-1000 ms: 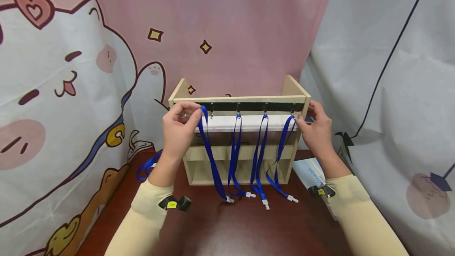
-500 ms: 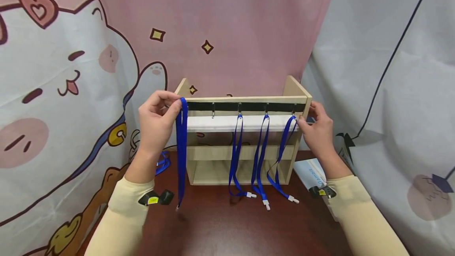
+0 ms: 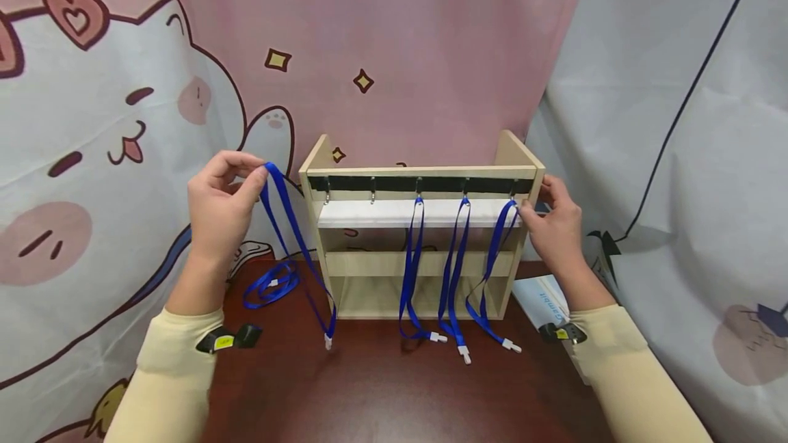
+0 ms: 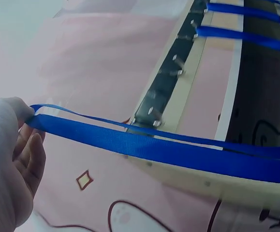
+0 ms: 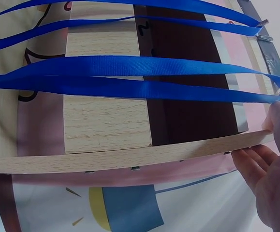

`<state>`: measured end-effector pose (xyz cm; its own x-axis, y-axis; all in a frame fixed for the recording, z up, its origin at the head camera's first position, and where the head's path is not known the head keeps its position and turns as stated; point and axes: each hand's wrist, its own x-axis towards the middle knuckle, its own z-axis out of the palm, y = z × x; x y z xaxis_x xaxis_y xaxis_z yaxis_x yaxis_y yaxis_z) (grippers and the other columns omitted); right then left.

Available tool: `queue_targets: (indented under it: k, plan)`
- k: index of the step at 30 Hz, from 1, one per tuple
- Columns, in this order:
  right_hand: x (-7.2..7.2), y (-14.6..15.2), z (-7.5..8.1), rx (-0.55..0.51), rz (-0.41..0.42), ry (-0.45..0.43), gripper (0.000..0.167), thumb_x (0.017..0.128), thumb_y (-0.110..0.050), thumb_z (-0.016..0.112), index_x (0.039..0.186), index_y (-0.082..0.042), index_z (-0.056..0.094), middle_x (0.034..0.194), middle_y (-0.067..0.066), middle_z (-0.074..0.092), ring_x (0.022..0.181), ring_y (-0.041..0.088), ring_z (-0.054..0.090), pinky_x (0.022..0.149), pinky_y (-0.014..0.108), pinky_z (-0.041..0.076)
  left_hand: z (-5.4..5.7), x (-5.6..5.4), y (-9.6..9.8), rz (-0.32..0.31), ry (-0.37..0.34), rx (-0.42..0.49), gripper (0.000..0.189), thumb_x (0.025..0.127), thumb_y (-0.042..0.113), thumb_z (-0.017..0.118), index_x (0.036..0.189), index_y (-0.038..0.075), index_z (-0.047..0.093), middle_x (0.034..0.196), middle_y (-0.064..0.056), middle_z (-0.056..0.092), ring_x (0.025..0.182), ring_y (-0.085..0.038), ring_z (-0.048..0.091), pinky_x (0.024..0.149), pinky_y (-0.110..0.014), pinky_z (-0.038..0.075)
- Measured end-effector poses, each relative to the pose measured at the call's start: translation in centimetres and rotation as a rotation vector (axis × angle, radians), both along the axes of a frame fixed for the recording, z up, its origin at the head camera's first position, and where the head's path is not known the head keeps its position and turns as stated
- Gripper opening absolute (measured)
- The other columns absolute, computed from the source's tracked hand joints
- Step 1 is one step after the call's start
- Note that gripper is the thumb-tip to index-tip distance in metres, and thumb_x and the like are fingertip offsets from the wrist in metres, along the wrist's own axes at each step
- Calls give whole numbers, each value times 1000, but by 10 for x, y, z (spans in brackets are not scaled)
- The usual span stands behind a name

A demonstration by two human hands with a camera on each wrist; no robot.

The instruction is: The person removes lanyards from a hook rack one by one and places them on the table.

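Observation:
My left hand (image 3: 223,204) pinches the top of a blue lanyard (image 3: 295,224) off to the left of a small wooden shelf (image 3: 425,171). The lanyard's loop slants down to a white clip (image 3: 328,342) in front of the shelf's left side. With thumb and fingers my right hand (image 3: 557,221) grips the shelf's right side panel (image 5: 202,144). Three blue lanyards hang from the right-hand hooks on the black strip (image 3: 394,184); the two left hooks (image 4: 154,116) carry nothing.
Another blue lanyard (image 3: 271,284) lies coiled on the dark red table (image 3: 394,388), left of the shelf. A light blue box marked Gambit (image 3: 542,296) lies at the right. Printed curtains (image 3: 443,53) hang behind and on both sides.
My left hand has lifted a lanyard away from the hook strip and carried it left, out past the shelf's left edge. The right hand stays on the side panel.

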<state>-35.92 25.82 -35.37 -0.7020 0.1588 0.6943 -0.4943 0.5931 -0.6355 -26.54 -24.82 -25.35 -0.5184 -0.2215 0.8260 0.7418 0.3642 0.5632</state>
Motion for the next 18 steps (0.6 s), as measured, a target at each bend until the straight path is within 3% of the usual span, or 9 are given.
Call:
queue_targets:
  k: [8,18]
  plan:
    - [-1,2,-2,2,15,2,46,108,-12,66,153,-16,57,141,11,71,126,26,68,95,63,60,1,7,-35,172,61,-115,12,100,0,75,106,-11,77,93,7,72,78,-7,63,56,-15,43]
    - [0,3,-1,14,8,15,46,107,-11,66,153,-15,58,140,11,72,123,25,69,93,57,61,11,17,-82,388,18,-108,15,101,7,76,108,-6,80,96,16,71,87,-1,65,73,-18,48]
